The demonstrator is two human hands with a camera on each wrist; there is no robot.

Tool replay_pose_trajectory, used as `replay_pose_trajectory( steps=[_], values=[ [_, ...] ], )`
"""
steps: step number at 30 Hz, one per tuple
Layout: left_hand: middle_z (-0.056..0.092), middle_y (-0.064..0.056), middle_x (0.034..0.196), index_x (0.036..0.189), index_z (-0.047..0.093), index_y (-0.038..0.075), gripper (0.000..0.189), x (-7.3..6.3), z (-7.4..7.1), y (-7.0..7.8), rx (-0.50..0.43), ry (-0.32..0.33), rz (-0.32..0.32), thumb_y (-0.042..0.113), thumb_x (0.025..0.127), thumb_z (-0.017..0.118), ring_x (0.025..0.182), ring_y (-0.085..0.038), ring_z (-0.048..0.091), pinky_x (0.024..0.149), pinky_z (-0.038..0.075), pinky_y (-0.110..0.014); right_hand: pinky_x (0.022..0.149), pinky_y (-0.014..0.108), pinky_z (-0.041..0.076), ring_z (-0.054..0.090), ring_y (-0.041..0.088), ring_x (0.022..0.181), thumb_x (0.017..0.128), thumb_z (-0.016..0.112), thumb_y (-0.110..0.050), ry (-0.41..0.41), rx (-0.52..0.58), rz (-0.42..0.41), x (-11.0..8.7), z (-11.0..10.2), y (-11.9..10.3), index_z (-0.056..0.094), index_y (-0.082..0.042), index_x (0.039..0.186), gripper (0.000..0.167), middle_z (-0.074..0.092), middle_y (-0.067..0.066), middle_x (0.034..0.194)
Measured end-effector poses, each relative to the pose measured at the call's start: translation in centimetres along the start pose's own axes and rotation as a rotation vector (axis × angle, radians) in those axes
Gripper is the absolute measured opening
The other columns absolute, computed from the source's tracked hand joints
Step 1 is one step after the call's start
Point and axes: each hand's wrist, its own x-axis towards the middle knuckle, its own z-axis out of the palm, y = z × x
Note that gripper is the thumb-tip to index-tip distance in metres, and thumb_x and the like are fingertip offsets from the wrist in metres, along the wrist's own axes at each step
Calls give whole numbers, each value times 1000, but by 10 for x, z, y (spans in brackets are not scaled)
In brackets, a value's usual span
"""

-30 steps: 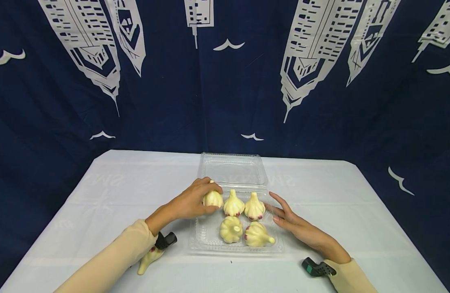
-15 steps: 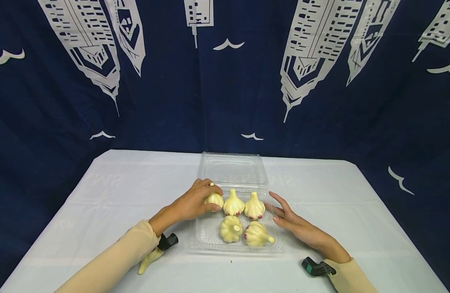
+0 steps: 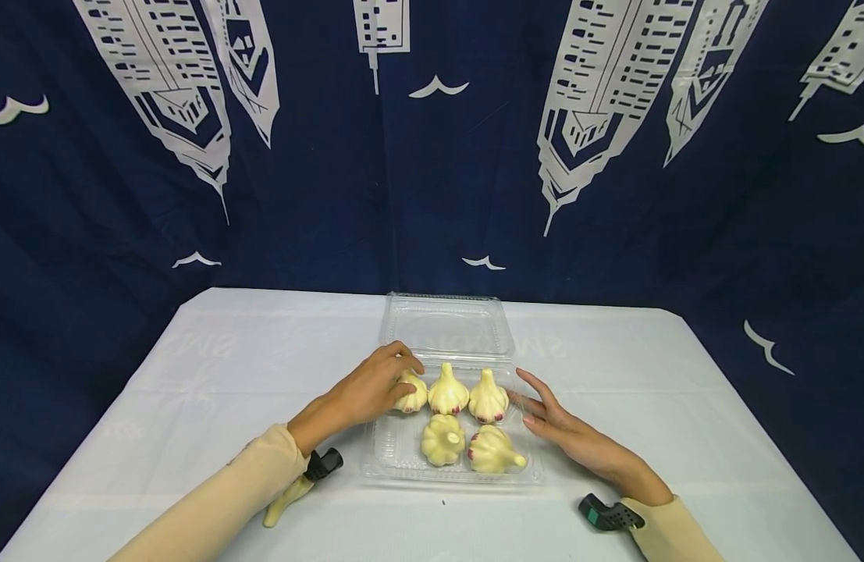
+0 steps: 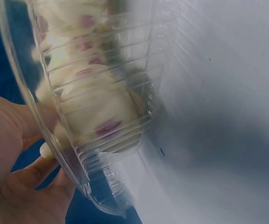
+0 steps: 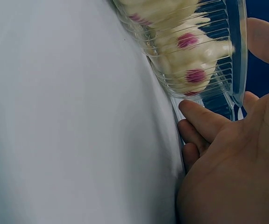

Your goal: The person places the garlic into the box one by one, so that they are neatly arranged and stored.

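Note:
A clear plastic clamshell box [image 3: 396,467] stands on the white table with its lid [image 3: 449,324] folded back. Inside are several cream garlic bulbs with purple marks at the base. The back-left garlic bulb [image 3: 412,400] sits upright in the box; my left hand [image 3: 364,390] holds it near the stem, thumb in front and fingers behind. In the left wrist view, the stem tip [image 4: 46,150] pokes out between thumb and fingers. My right hand [image 3: 568,433] is spread along the box's right side, fingertips at the wall. Another garlic bulb [image 3: 286,503] lies under my left forearm, partly hidden.
A dark blue curtain [image 3: 319,218] printed with white buildings hangs right behind the table [image 3: 600,359]. Black wrist cameras hang below both wrists, the right one [image 3: 610,513] close over the tabletop.
The back-left bulb has gone slightly lower and straighter into the box. My left thumb and fingers have slid up toward its stem. My right hand has stayed put.

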Motion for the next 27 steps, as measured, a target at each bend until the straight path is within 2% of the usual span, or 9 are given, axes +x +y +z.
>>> replay_pose_trajectory(
  steps=[5, 14, 27],
  values=[
    [59, -8, 117, 116, 71, 4, 27, 1, 0, 0, 30, 34, -23, 12, 91, 74, 111, -26, 58, 95, 51, -42, 113, 75, 2, 0, 42, 151, 110, 38, -20, 0, -2, -7, 0, 0, 1, -9, -34, 159, 70, 13, 23, 165],
    [55, -9, 120, 116, 71, 7, 26, 2, 0, 0, 64, 76, -38, 14, 91, 75, 100, -21, 57, 86, 52, -37, 113, 75, 2, 2, 42, 151, 110, 39, -20, 8, 0, 0, 0, 0, 1, -8, -35, 159, 70, 14, 23, 165],
    [59, -4, 120, 112, 72, 10, 19, 0, -12, 0, 36, 154, -67, 14, 93, 71, 110, -23, 59, 90, 52, -40, 112, 76, 1, -2, 48, 150, 110, 37, -20, -2, -17, -18, 1, 1, 0, -9, -31, 160, 69, 12, 27, 164]
  ],
)
